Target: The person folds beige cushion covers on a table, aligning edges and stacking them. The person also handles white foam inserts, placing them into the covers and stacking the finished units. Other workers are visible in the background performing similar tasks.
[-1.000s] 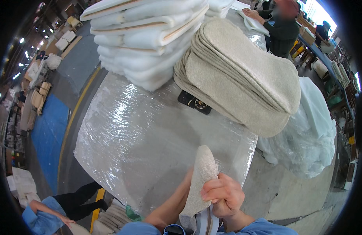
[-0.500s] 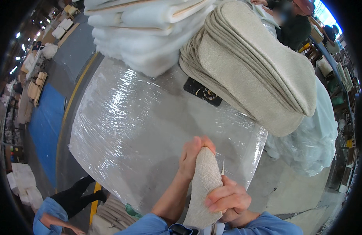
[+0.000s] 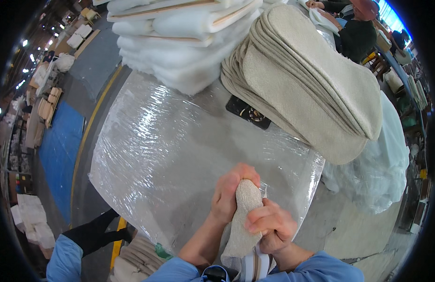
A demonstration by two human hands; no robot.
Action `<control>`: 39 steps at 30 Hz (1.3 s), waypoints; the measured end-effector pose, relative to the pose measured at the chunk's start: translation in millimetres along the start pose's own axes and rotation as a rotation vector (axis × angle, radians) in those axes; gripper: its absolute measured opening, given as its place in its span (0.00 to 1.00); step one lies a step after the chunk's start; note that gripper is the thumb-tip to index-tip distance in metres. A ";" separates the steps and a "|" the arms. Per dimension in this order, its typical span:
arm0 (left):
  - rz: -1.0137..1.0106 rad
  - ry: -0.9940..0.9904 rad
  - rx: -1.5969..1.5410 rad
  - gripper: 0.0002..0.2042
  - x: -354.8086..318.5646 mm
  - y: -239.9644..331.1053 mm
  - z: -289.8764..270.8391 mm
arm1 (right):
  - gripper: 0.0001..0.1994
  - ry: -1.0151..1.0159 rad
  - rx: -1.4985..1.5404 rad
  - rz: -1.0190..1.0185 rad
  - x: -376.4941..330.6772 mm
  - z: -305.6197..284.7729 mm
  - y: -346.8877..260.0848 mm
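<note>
Keeping the beige, narrow, textured-fabric piece (image 3: 248, 199) taut above the grey, plastic-wrapped table (image 3: 180, 155) should go best with fingers closed: left hand (image 3: 227, 195) round the fabric's far tip, right hand (image 3: 274, 225) pinching its right edge.

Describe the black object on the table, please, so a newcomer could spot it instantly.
On the plastic-covered table, find the stack of beige pieces toward the right. The black object lies flat at that stack's lower left edge; its dark, patterned face sets it apart from the pale stack and the white padding.
</note>
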State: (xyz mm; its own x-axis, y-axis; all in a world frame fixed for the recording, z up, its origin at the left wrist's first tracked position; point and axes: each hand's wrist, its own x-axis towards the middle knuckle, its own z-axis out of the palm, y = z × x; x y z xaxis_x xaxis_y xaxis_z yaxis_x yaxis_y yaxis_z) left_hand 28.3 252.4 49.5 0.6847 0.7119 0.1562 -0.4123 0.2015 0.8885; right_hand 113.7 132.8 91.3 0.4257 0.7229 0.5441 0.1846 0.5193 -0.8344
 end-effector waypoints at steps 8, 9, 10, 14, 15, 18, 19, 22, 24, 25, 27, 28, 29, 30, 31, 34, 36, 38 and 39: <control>-0.070 -0.075 0.310 0.16 12.1 31.7 5.0 | 0.06 0.044 -0.083 0.074 -2.5 -0.8 16.5; -0.125 -0.078 0.322 0.14 14.5 33.3 4.2 | 0.06 0.038 -0.089 0.073 -0.2 -1.5 19.1; -0.161 -0.093 0.323 0.14 16.5 33.3 1.9 | 0.06 0.034 -0.095 0.072 0.4 -2.1 21.0; -0.249 -0.069 0.306 0.13 19.8 28.0 -2.0 | 0.04 0.022 -0.124 0.074 1.2 -2.9 24.1; -0.264 -0.043 0.294 0.14 18.1 27.2 0.9 | 0.05 0.014 -0.135 0.067 2.3 -5.0 25.4; -0.291 0.152 0.045 0.21 5.3 29.7 13.6 | 0.10 0.032 -0.133 0.187 5.5 -14.2 14.6; -0.259 0.159 -0.021 0.25 0.2 29.4 15.2 | 0.12 0.045 -0.127 0.250 6.8 -17.4 9.4; -0.181 0.089 -0.220 0.47 -23.7 41.4 18.1 | 0.17 0.059 0.022 0.399 27.8 -24.9 -4.3; -0.117 -0.017 -0.075 0.47 -39.7 52.6 22.8 | 0.18 -0.067 -0.166 0.328 48.9 -32.4 -14.1; -0.089 -0.073 -0.004 0.47 -45.4 57.7 25.5 | 0.18 -0.152 -0.321 0.255 56.5 -36.4 -16.9; -0.140 -0.039 0.153 0.47 -53.8 63.6 30.8 | 0.18 -0.210 -0.440 0.158 63.0 -42.1 -11.1; -0.183 0.023 0.203 0.44 -57.7 60.6 34.5 | 0.18 -0.241 -0.496 0.108 64.0 -42.6 -7.0; -0.226 0.086 0.252 0.41 -58.8 57.8 37.8 | 0.16 -0.220 -0.476 0.121 61.6 -41.1 -3.1; -0.173 0.131 0.333 0.37 -57.8 54.3 38.4 | 0.15 -0.202 -0.450 0.133 56.7 -38.3 1.6; -0.120 0.176 0.413 0.33 -55.9 49.4 37.6 | 0.14 -0.183 -0.424 0.145 52.7 -35.2 5.0; -0.014 0.287 0.577 0.24 -49.6 45.3 44.2 | 0.09 -0.063 -0.400 0.106 44.2 -21.7 13.1; 0.061 0.315 0.665 0.21 -46.4 41.5 48.0 | 0.05 0.017 -0.380 0.114 35.5 -15.5 18.6; 0.161 0.311 0.766 0.19 -44.2 35.8 49.2 | 0.03 0.087 -0.357 0.122 28.1 -13.1 25.3; 0.180 0.324 0.755 0.19 -44.1 34.2 49.8 | 0.02 0.111 -0.338 0.123 25.6 -11.4 28.0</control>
State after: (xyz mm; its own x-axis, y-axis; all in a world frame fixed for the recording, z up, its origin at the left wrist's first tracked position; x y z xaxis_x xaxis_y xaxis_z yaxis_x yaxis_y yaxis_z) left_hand 14.0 194.4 94.4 0.3934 0.8711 0.2941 0.0934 -0.3561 0.9298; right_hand 139.8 160.6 80.9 0.5529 0.7073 0.4404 0.3998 0.2385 -0.8850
